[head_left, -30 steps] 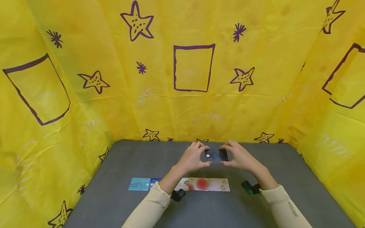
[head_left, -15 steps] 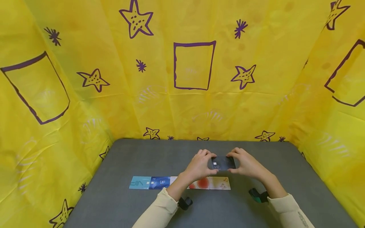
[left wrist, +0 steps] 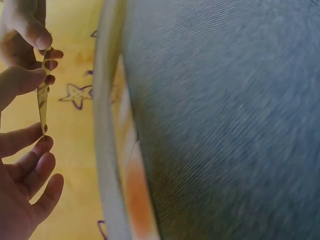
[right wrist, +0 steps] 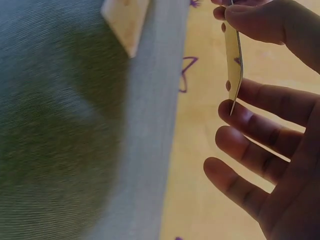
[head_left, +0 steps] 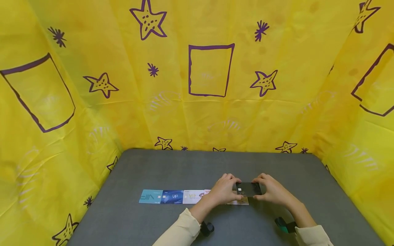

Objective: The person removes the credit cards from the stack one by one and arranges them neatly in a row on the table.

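A black VIP card [head_left: 250,190] is held up over the table between both hands in the head view. My left hand [head_left: 226,189] pinches its left edge, thumb below and fingers above. The right hand [head_left: 273,192] pinches the opposite edge likewise. Both wrist views show the card edge-on, as a thin shiny strip [left wrist: 44,102] in the left wrist view. Below lies a row of cards: teal [head_left: 150,197], blue VIP [head_left: 173,197], white VIP [head_left: 192,197] and a cream card [head_left: 241,202] partly hidden by the held card. The left hand mostly covers another card between the white and cream ones.
The grey table [head_left: 160,171] reaches back to a yellow curtain [head_left: 209,119] printed with purple starfish, which encloses it on the left, back and right. Dark straps [head_left: 207,229] sit at both wrists.
Both hands have come nearer and shifted right with the black card, from near the table's back edge to over the row's right end. The blue and white VIP cards have come into view.
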Action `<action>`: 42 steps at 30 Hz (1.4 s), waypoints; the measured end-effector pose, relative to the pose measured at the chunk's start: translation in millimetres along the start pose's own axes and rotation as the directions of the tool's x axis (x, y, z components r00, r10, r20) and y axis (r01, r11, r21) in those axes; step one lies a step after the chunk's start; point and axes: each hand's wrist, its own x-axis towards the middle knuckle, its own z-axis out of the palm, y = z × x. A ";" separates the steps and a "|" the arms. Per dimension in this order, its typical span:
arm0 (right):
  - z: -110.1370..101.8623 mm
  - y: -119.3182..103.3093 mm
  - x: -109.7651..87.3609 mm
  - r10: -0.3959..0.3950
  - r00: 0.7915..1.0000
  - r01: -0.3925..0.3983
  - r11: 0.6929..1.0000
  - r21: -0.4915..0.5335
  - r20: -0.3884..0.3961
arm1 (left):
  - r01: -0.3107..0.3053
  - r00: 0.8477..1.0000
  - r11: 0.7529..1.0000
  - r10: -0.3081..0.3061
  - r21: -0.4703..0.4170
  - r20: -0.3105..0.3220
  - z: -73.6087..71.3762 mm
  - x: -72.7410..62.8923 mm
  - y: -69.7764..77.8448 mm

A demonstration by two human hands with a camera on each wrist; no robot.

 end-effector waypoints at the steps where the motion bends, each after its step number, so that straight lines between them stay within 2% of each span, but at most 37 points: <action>1: 2.0 2.5 -1.7 0.006 1.000 -0.006 1.000 0.005 0.006 | -0.002 1.000 1.000 0.002 0.006 0.002 3.3 0.8 0.4; 9: 12.4 19.7 -11.1 0.008 1.000 -0.009 0.999 0.040 0.007 | 0.001 1.000 1.000 -0.002 0.016 0.023 23.7 7.5 4.1; 16: 14.3 30.2 -17.3 0.013 1.000 -0.014 0.997 0.070 0.016 | 0.019 0.998 1.000 -0.018 -0.015 0.057 29.3 11.4 9.9; 23: 14.7 34.2 -20.1 0.041 0.999 -0.043 0.997 0.069 0.019 | 0.014 0.998 1.000 -0.013 -0.017 0.053 34.5 16.6 13.9; 29: 14.6 37.5 -22.6 0.074 0.997 -0.075 0.996 0.057 0.028 | 0.009 0.999 1.000 -0.009 0.010 0.048 39.0 20.9 17.7; 35: 15.2 42.7 -25.0 0.077 0.996 -0.079 0.995 0.066 0.040 | 0.014 0.997 0.999 -0.016 0.032 0.072 41.9 24.0 21.4; 42: 17.6 49.1 -27.3 0.080 0.996 -0.084 0.993 0.086 0.045 | -0.008 0.997 0.996 0.001 0.084 0.080 44.6 29.5 25.1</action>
